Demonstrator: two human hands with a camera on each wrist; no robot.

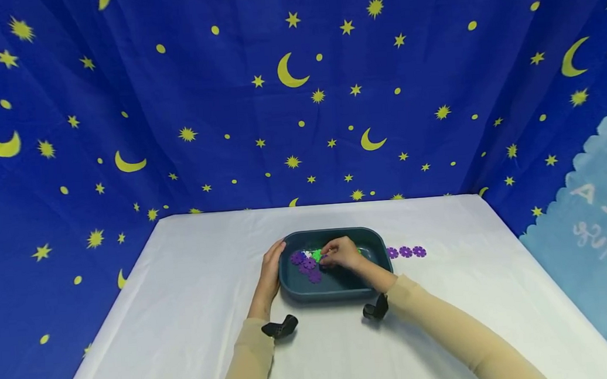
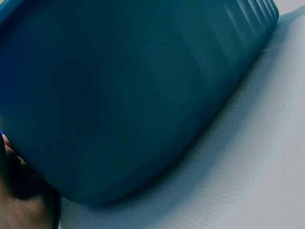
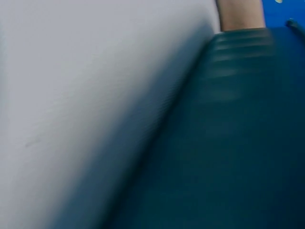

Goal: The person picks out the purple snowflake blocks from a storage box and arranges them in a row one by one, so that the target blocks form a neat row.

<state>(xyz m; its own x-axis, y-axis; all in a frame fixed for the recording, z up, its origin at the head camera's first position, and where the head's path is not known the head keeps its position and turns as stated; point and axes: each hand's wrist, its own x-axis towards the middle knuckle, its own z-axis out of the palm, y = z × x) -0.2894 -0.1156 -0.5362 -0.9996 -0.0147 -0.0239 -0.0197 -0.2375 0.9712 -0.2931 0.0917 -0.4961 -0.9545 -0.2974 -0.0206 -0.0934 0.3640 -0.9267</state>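
Observation:
In the head view, a dark teal plastic tub (image 1: 337, 296) stands on the table. My left hand (image 1: 271, 271) lies along its left wall, fingertips at the rim; part of this hand shows at the lower left of the left wrist view. My right hand (image 1: 342, 253) reaches inside, its fingertips pinching a small purple flower-shaped disc, mostly covered by the fingers. Left of it lie several purple flower-shaped discs (image 1: 310, 263), with a green disc (image 1: 316, 255) and a white disc (image 1: 308, 254) behind. The right wrist view shows the tub's outer wall (image 3: 205, 157), blurred.
Three purple flower-shaped discs (image 1: 405, 252) form a row on the white-covered table (image 1: 207, 249), just right of the tub. A blue curtain (image 1: 223, 101) with yellow moons and stars hangs behind. Black wrist cameras (image 1: 281, 327) sit at both cuffs.

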